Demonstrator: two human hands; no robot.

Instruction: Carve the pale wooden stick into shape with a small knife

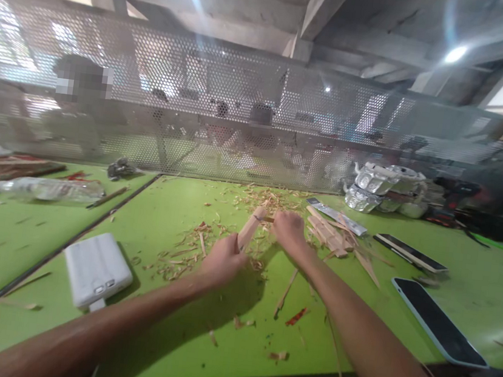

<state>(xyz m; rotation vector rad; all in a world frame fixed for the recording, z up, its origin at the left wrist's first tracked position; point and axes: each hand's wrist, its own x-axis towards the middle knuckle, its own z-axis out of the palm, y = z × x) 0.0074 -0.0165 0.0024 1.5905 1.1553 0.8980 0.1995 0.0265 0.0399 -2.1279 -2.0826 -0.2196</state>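
A pale strip of wood (250,227) slants away from me over the green table, its near end in my closed left hand (224,260). My right hand (291,230) is wrapped round a small carving knife (266,219), most of it hidden by the fist. The knife's thin exposed part meets the wood near its far end. Curled wood shavings (185,258) lie around both hands, and more are heaped beyond the strip. Just right of my right hand rests a stack of flat wood pieces (329,233).
A white power bank (98,269) is on the left, with a plastic bottle (52,190) farther off. A phone (439,322), a dark flat case (410,252), foil-wrapped bundles (373,185) and a power drill (454,198) are on the right. A perforated screen (225,106) spans the back; people sit beyond it.
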